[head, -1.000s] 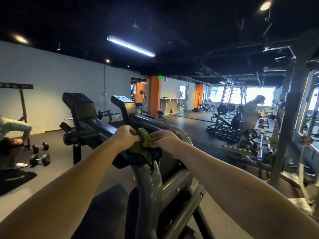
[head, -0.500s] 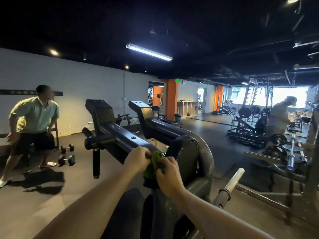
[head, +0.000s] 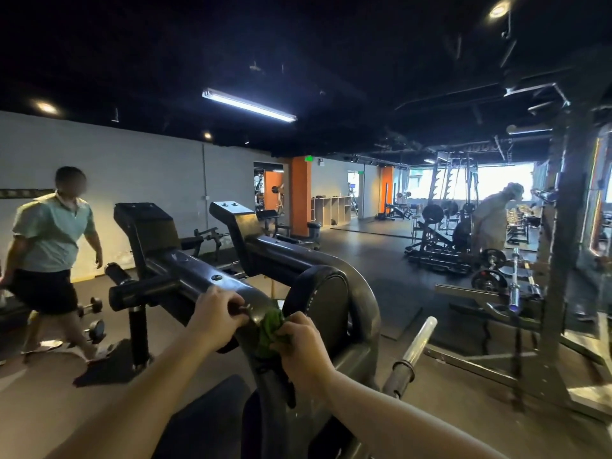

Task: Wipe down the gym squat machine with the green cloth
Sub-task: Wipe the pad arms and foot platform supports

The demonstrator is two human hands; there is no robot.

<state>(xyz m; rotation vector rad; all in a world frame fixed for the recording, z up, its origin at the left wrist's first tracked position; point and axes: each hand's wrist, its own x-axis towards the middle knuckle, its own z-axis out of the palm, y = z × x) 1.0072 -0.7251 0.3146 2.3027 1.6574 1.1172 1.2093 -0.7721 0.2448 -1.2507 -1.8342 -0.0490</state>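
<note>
Far left of the grip, a person in a green shirt (head: 49,233) steps past dumbbells (head: 95,330) on the floor. Well right lies a barbell (head: 515,293); far beyond stands an orange pillar (head: 300,197).

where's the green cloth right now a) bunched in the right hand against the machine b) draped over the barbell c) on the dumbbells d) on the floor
a: the right hand grips the bunched green cloth against the squat machine, close beside the left hand, which holds the frame.
</note>
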